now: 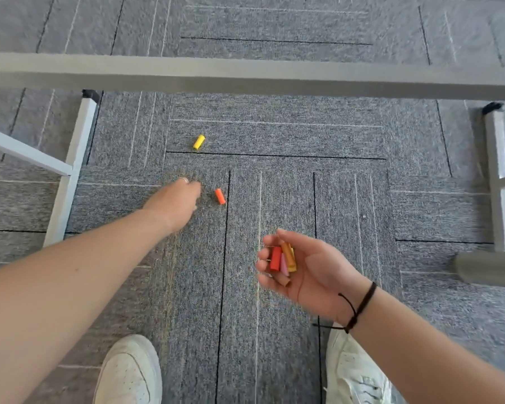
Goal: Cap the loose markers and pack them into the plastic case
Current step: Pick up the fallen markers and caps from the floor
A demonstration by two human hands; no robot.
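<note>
**Grey carpet, table frame and two white shoes**

The grey carpet (274,199) of square tiles, marked with thin black and white lines, fills the view. Across its far part runs a grey horizontal table bar (245,75), from the left edge to the right. Below the bar on the left, a white table leg (70,176) stands on the carpet with a slanted white crosspiece (24,151) meeting it. Below the bar on the right stands another pale leg (497,176), with a blurred grey tube end (487,268) near its foot. At the carpet's near edge are a left white sneaker (129,371) and a right white sneaker (353,371).
</note>
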